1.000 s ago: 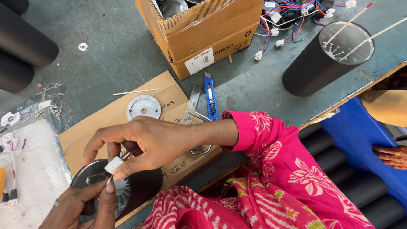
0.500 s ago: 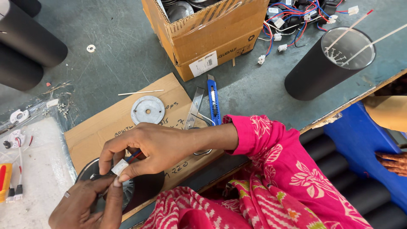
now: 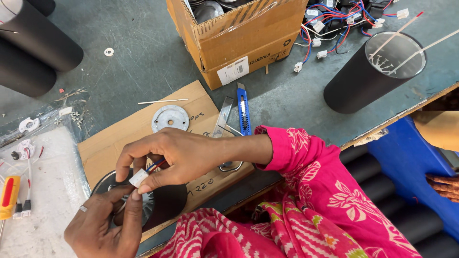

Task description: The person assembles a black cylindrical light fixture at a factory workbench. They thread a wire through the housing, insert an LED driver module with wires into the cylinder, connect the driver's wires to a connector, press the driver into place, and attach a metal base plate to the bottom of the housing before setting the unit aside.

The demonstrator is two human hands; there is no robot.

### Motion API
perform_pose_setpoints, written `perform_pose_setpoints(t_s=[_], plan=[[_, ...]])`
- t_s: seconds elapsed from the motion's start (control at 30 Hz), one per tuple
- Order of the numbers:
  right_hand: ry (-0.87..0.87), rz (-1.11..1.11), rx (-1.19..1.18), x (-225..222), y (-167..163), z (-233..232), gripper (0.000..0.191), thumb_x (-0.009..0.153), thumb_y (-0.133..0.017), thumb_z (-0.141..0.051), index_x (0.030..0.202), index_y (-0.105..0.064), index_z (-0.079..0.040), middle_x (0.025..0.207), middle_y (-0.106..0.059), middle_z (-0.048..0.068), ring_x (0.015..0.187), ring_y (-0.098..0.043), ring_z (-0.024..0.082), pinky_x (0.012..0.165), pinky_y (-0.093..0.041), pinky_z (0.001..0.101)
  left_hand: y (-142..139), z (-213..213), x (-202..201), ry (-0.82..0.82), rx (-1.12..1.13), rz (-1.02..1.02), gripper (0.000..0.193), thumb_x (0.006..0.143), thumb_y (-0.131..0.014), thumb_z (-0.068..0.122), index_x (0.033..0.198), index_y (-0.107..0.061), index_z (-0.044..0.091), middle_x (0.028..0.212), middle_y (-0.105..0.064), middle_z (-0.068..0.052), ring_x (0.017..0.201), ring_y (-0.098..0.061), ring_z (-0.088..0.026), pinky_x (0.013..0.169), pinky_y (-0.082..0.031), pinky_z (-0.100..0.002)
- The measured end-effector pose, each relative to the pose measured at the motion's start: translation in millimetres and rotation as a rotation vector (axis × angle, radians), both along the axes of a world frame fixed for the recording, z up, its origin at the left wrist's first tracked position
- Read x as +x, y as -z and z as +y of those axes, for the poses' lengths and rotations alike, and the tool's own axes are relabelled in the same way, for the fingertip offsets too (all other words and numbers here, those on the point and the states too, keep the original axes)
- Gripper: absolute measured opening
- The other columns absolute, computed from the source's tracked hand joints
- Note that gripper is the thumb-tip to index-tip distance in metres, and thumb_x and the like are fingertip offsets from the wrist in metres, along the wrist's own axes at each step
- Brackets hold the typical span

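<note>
My right hand (image 3: 179,155) pinches a small white plug connector (image 3: 138,177) with red and blue wires between thumb and fingers. My left hand (image 3: 107,224), with a ring on one finger, reaches up from below and touches the same connector with its fingertips. Under both hands lies a round black lamp part (image 3: 162,203) with a pale centre, resting on a flat cardboard sheet (image 3: 112,145). A round metal disc (image 3: 170,118) with a centre hole sits on the cardboard just above my right hand.
A blue utility knife (image 3: 244,111) and metal tweezers (image 3: 223,117) lie beside my wrist. An open cardboard box (image 3: 241,45) stands behind, with wired connectors (image 3: 330,24) to its right. Black cylinders stand right (image 3: 368,71) and left (image 3: 36,40). A plastic bag (image 3: 38,191) holds a red-yellow tool (image 3: 9,197).
Both hands stay on the connector over the black lamp part; the view has drifted slightly, and my left fingers have closed in on the plug from below.
</note>
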State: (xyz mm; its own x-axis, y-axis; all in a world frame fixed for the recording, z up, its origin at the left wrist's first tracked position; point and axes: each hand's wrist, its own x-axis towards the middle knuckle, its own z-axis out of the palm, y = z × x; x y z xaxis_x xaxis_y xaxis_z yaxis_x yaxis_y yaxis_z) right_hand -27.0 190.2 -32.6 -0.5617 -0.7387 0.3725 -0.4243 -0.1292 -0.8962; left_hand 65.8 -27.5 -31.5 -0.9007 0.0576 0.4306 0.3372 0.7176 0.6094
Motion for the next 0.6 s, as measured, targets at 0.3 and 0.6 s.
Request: perform_pose_setpoints(t_s=[0.3, 0.6], plan=[[-0.009, 0.000, 0.022, 0.1, 0.0, 0.2, 0.034, 0.094, -0.079, -0.022, 0.124, -0.066, -0.012, 0.118, -0.071, -0.006, 0.098, -0.065, 0.007, 0.082, -0.054, 0.0254, 2.2, -1.3, 0.2, 0.021, 0.036, -0.004, 0.008, 0.089, -0.076, 0.006, 0.092, -0.070, 0.000, 0.068, -0.064, -0.008, 0.057, -0.062, -0.012, 0.056, -0.045, -0.026], [0.042, -0.048, 0.006, 3.6, 9.3, -2.1, 0.030, 0.095, -0.078, -0.011, 0.122, -0.067, -0.008, 0.111, -0.071, 0.001, 0.106, -0.068, 0.008, 0.090, -0.056, 0.0261, -5.1, 4.8, -4.4, 0.110, 0.000, 0.097, 0.005, 0.086, -0.074, 0.003, 0.086, -0.069, 0.003, 0.071, -0.065, -0.008, 0.060, -0.062, -0.021, 0.058, -0.045, -0.033]])
